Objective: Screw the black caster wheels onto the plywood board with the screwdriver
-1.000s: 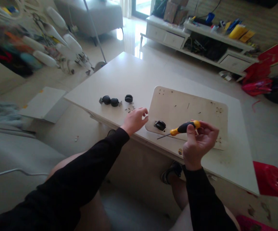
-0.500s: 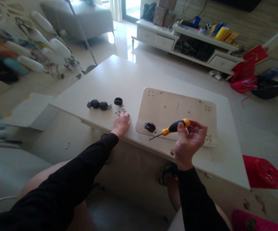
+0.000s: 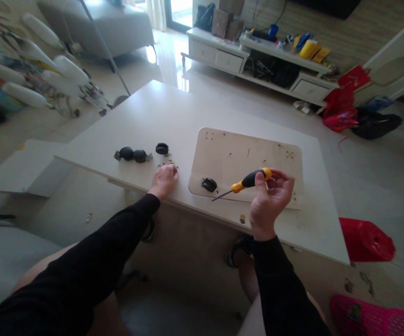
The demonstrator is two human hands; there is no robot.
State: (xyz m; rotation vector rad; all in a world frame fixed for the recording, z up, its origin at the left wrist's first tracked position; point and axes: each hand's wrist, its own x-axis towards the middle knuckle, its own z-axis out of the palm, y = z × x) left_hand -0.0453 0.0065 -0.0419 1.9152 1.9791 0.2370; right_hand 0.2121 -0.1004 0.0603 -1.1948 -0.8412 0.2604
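My right hand grips a yellow-and-black screwdriver, its shaft slanting down to the left over the near edge of a flat beige board. Below its handle, near the board's front left corner, stands a black caster wheel. My left hand rests on the table among small screws, fingers drawn together; whatever they pinch is hidden. Just beyond it sits another caster. Farther left, two casters lie side by side with their metal plates outward. Screw holes mark the board's corners.
The white table carries all these parts. Some thin dark pieces lie on the board. A red stool or bin stands by the table's right end, a pink basket below it. Behind is a TV cabinet.
The whole view has shifted, so the table appears farther left. My left hand stays by the screws, and my right hand still holds the screwdriver in nearly the same pose.
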